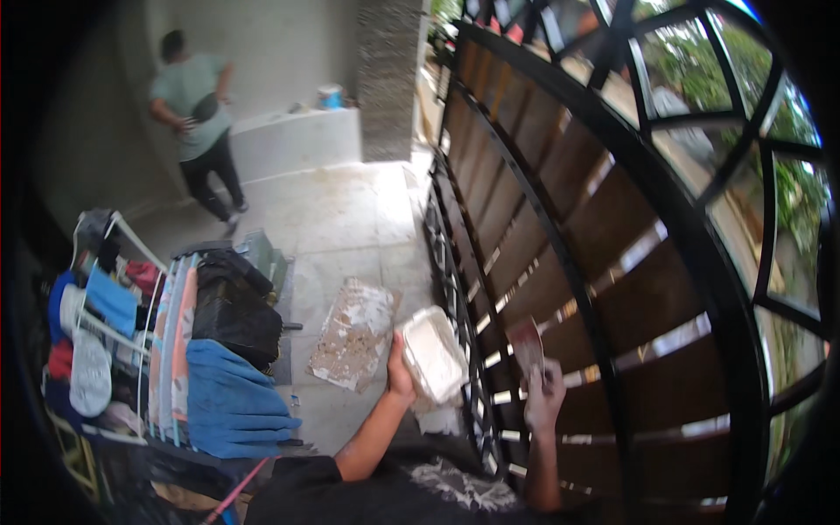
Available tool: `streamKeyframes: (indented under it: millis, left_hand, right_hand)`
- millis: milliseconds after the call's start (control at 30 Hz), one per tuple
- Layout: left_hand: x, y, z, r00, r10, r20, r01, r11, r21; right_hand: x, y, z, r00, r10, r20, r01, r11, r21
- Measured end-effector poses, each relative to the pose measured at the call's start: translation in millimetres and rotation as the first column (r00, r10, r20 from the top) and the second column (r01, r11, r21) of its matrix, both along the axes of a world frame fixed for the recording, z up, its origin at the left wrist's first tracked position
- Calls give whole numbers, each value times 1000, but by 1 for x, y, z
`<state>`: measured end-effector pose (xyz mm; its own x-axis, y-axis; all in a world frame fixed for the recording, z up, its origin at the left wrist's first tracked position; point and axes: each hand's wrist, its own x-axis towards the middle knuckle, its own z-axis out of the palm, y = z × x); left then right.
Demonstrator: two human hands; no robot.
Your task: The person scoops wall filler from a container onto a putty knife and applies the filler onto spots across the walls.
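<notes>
My left hand (401, 374) is closed round the side of a white rectangular tub (409, 346), held up in front of my body. A smooth white paste (437, 352) fills much of the tub. To the right, my right hand (544, 395) grips a putty knife (526, 341) with its broad reddish-brown blade pointing up. The blade is apart from the tub and appears before the brown slats of a gate (577, 262); whether it touches them I cannot tell.
A worn board (354, 332) smeared with white lies on the tiled floor. Clothes and a blue towel (232, 398) hang on a rack (131, 341) at left. Farther off stands a person (197, 114), near a low white ledge (306, 140) with a blue-and-white bucket (330, 96).
</notes>
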<state>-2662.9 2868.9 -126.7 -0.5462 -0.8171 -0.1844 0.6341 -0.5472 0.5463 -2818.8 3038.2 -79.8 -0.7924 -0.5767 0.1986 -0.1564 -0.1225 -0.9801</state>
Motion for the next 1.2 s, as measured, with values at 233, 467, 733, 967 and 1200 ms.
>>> streamKeyframes:
  millis: [233,467,733,967,1200]
  left_hand:
    - [-46,-55,38,956,-286,-61,277,952,-130]
    - [-81,-84,38,668,-741,-68,709,661,-245]
    - [-85,-56,23,187,-975,-122,947,212,-240]
    - [-78,-7,29,-39,-995,-94,961,-12,-278]
    - [-73,27,13,-115,-988,-104,981,-97,-169]
  right_hand:
    - [21,-41,43,1000,-15,-13,15,999,-30]
    - [92,-47,27,860,-510,5,503,850,157]
    - [176,-37,41,577,-752,-318,812,484,328]
    - [218,-24,52,401,-842,-362,894,272,356]
    - [244,-14,54,251,-911,-327,948,163,274]
